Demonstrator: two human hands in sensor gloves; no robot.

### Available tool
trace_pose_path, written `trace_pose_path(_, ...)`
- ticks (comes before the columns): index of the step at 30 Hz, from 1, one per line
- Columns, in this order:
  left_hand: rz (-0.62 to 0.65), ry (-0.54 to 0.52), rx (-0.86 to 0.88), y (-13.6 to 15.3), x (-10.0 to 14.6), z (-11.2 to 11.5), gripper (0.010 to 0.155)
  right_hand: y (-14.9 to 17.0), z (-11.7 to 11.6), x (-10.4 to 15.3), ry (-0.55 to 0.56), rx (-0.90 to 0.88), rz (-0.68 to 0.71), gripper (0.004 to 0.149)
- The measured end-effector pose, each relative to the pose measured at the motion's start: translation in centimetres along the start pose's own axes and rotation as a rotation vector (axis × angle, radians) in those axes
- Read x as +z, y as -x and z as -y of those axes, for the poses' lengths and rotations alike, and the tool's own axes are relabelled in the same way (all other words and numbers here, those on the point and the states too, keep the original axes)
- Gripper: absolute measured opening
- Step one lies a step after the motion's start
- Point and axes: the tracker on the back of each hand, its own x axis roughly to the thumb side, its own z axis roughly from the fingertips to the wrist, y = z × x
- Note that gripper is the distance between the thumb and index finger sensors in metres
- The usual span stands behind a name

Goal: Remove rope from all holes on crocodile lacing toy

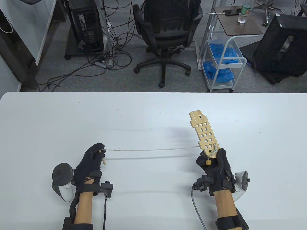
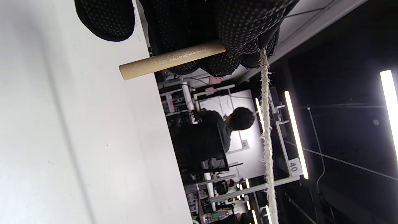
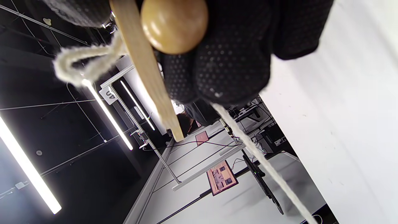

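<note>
Table view: the crocodile lacing toy (image 1: 205,135), a flat wooden board pierced with rows of round holes, is gripped at its near end by the right hand (image 1: 215,169) and is held above the table (image 1: 153,112), its far end pointing up and away from that hand. A round wooden bead (image 1: 208,162) sits just below the board, against the right hand's fingers. The rope (image 1: 151,150) is seen looped through the holes nearest the right hand, and from there it is stretched taut across to the left hand (image 1: 90,165), well apart from the right. At that end the rope is pinched between the left fingertips together with a short wooden peg (image 1: 103,160), which sticks out below them. In the left wrist view the peg (image 2: 171,59) is clamped under the gloved fingers (image 2: 242,28) and the rope (image 2: 267,137) runs straight out from them. In the right wrist view the board's edge (image 3: 146,68), the bead (image 3: 174,23) and a small rope loop (image 3: 84,63) are seen close under the curled fingers (image 3: 230,62).
</note>
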Motion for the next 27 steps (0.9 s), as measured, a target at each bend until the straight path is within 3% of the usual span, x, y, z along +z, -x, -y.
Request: trace_pose_path(27,-0.048,-0.080,0.017,0.4,0.3,-1.0,0.047,0.2,1.4,0.1,0.110,-0.117,-0.008,0.052)
